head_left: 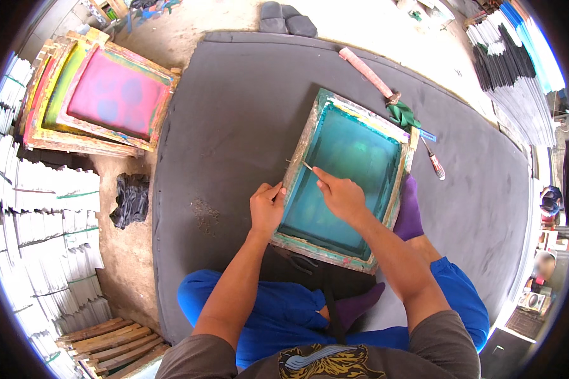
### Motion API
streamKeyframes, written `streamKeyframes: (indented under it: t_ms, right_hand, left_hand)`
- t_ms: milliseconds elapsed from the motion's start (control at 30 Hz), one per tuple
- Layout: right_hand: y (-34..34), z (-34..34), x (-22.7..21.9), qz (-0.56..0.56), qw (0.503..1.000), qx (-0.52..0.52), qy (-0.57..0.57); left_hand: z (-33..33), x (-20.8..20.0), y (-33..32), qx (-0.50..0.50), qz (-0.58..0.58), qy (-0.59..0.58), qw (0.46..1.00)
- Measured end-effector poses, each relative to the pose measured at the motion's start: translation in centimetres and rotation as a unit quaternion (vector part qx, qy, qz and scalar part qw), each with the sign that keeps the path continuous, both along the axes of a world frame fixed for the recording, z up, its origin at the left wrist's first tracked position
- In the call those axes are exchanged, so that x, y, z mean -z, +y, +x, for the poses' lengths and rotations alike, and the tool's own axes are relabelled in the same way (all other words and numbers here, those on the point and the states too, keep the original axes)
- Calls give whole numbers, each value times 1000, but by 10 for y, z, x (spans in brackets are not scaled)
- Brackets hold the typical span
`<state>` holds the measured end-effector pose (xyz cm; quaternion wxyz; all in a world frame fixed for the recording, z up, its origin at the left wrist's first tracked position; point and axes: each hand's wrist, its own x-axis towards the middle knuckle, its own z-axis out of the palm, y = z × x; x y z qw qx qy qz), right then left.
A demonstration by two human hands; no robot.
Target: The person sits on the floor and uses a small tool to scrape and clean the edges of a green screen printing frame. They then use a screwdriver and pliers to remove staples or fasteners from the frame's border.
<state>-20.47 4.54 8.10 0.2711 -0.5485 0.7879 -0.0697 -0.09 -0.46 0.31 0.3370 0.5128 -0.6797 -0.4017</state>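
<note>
A: Where's the frame (pixel 322 254)?
B: Approx. mid-mat (pixel 221 114), askew — teal mesh (pixel 360 151) fills it.
A: L hand (pixel 267 205)?
B: Fingers curled on its left rim, near the middle.
A: R hand (pixel 342 196)?
B: Over the mesh, pinching a thin pale stick (pixel 307 166) btwn thumb + finger, tip nr left rim.
A: Other holders?
B: Frame stack (pixel 163 114), far left — one w/ blotchy pink mesh (pixel 114 95). Screwdriver (pixel 437 167) lies right of the teal one.

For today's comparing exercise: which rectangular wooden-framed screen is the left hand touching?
The teal-mesh screen: the left hand touches its wooden frame. The others, including the pink-mesh screen, lie stacked at left.
</note>
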Motion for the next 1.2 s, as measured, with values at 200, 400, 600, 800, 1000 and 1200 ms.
streamKeyframes:
  t_ms: [200, 400, 600, 800, 1000, 1200]
  right_hand:
    - [-8, 13, -17, 61, 994, -50, 77]
    - [-11, 21, -14, 63, 993, -64, 73]
    - [-8, 19, -8, 68, 996, -46, 43]
    - [-9, 18, -11, 58, 997, -40, 29]
    - [-3, -15, 47, -90, 988, -43, -121]
    - [-27, 11, 1, 5, 994, -99, 40]
  left_hand:
    - [1, 7, 1, 9, -22, 3, 1000]
    - [-1, 7, 2, 16, -43, 0, 999]
    - [-1, 9, 2, 8, -43, -3, 999]
    - [1, 6, 0, 9, -61, -14, 998]
    - [-5, 1, -1, 15, -43, -13, 999]
    - [1, 3, 2, 11, -29, -7, 999]
